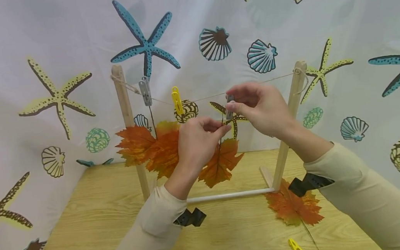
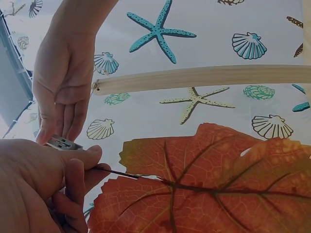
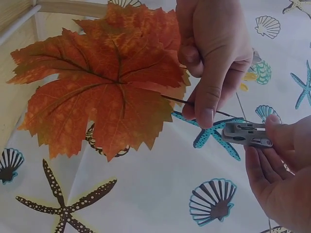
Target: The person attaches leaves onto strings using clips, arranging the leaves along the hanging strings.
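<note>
My left hand pinches the thin dark stem of an orange artificial maple leaf, which hangs below the fingers. Just above and to its right, my right hand holds a grey clothespin between thumb and fingers, at the string. In the right wrist view the stem's tip lies close to the clothespin; whether the clothespin bites the stem or the string I cannot tell. Farther left, another grey clothespin and a yellow clothespin sit on the string, with orange leaves hanging beneath, partly behind my left hand.
The string runs between two wooden posts, joined low down by a white rod. On the wooden table, at the right, lie another maple leaf and a yellow clothespin. A shell-patterned curtain hangs behind.
</note>
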Demonstrator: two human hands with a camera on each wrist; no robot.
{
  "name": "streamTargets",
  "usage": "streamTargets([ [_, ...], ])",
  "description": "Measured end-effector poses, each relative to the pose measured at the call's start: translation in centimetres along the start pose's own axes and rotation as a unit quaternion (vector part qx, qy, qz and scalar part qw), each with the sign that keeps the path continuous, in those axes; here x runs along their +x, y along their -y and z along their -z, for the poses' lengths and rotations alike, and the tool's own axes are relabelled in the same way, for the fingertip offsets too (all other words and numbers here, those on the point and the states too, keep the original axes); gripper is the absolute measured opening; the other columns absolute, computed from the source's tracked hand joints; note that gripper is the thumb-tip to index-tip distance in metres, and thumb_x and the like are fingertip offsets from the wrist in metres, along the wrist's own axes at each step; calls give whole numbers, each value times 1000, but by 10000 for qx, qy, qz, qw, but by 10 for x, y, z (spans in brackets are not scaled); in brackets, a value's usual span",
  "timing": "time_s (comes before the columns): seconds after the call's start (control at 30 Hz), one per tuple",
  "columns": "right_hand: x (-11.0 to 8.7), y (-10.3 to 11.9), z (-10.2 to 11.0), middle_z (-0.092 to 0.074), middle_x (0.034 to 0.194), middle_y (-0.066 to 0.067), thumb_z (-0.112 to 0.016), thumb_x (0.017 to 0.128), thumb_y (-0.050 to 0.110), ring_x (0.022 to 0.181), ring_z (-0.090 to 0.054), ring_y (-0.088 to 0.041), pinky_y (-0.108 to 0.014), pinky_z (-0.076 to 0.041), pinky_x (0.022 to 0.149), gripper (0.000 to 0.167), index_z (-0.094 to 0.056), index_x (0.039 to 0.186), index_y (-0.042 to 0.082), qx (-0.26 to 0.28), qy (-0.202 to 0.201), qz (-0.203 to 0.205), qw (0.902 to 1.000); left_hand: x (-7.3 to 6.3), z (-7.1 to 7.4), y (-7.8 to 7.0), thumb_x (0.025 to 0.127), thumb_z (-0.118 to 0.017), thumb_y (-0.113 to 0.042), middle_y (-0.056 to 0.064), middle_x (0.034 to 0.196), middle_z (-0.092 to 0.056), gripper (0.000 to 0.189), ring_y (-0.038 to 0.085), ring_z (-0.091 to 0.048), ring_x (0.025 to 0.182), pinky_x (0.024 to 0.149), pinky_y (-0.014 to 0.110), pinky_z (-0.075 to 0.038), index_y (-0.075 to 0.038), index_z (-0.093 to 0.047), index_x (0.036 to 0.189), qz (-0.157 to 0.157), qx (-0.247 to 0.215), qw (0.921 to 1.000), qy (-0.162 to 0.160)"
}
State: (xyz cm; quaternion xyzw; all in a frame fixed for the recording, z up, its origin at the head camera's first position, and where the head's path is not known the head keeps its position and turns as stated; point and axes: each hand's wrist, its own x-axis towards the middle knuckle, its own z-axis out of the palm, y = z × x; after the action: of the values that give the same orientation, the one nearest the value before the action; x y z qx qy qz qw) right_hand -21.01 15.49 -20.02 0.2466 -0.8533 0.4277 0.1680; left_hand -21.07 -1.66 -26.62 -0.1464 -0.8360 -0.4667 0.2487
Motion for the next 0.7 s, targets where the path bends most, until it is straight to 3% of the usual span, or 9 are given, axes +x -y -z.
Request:
streamTargets([
  [0.3,12,12,6,-75,108,-7,-74,92,19,97,-72,-14,-27,-54,84,25,-71,115,10,344,-117,-301,9989,5,2,-4,83,-83,-31,1,78,-76,21,12,-70,73,66,30,-54,-11,-80,84,-57,-236,9997,-44],
  [0.53,20,20,11,-76,106,-8,-74,92,18,96,-72,-13,-30,-54,89,22,-72,112,8,389,-215,-226,9988,9,4,-5,84,-82,-33,1,80,-77,22,13,-70,75,67,31,-55,-11,-80,85,31,-272,9996,-5],
  [0.7,24,23,12,-76,104,-8,-74,92,17,92,-71,-13,-28,-52,84,20,-72,109,8,350,-326,-113,9988,13,3,-6,83,-82,-34,1,80,-77,21,14,-69,78,68,32,-54,-13,-80,86,131,-170,9998,-10],
])
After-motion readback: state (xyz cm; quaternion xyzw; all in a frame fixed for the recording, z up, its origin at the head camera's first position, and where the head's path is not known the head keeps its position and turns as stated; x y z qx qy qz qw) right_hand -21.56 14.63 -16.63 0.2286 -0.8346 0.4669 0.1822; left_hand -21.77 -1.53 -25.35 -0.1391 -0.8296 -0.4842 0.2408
